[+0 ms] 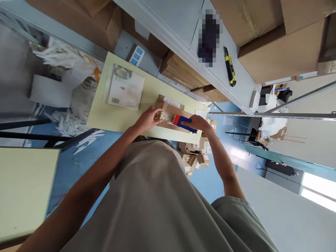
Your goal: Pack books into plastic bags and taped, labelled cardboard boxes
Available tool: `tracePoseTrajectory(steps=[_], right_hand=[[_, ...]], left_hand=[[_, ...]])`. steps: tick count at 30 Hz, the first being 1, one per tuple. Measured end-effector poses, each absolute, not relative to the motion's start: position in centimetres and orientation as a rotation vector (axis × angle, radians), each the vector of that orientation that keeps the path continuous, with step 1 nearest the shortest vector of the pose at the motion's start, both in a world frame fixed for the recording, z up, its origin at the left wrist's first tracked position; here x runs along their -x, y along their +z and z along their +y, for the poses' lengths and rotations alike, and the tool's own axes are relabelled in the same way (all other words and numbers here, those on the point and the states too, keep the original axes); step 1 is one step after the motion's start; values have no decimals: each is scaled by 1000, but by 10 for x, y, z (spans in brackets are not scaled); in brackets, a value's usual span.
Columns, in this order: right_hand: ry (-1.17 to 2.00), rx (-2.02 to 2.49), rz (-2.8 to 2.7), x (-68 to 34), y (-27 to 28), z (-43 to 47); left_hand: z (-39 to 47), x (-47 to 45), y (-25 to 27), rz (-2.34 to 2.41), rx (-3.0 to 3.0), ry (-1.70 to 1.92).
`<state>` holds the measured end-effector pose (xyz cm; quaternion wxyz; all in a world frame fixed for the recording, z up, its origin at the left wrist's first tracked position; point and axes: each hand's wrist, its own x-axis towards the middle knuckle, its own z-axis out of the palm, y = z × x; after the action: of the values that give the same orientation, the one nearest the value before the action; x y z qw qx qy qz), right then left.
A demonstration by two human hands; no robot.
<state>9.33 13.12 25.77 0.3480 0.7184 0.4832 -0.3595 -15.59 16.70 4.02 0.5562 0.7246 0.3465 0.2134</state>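
Observation:
An open cardboard box [170, 112] lies on the pale yellow table in front of me. My left hand [147, 119] is at its left end, fingers curled round a crumpled piece of clear plastic wrap [164, 116]. Over the right part of the carton, my right hand [195, 123] grips a small blue box with a red end [181, 121]. Its fingers lie across the blue side, and the red end points left toward the plastic. Whether the blue box touches the carton's bottom I cannot tell.
A flat printed package [126, 87] lies on the table's [98, 113] left part. Behind the table is a power strip [137, 56]. A yellow and black utility knife [230, 66] rests on the shelf above, beside cardboard boxes [283, 52]. Several cartons [195, 159] are heaped on the floor.

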Motion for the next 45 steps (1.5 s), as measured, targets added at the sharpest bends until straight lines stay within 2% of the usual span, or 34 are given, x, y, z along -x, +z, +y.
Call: tracePoseTrajectory(steps=[8,14,20,25,33,45], right_hand=[[-898,-1863,1410,-113,236,126],[-992,-1867,1533,-127,226,115],[-1081,-1856,1644,-139,218,113],[-1175,-1833,1750,-171,234,106],[-1245,-1813,1653,-300,275,49],[-1138,-1842,1500,-304,213,46]], left_hand=[[140,130,60,1234,-1471,612],[127,98,70,1661,-1468,616],[121,79,73,1861,-1485,660],[122,77,71,1955,-1445,683],[124,75,69,1962,-1420,707],[120,68,66,1975,-1482,722]])
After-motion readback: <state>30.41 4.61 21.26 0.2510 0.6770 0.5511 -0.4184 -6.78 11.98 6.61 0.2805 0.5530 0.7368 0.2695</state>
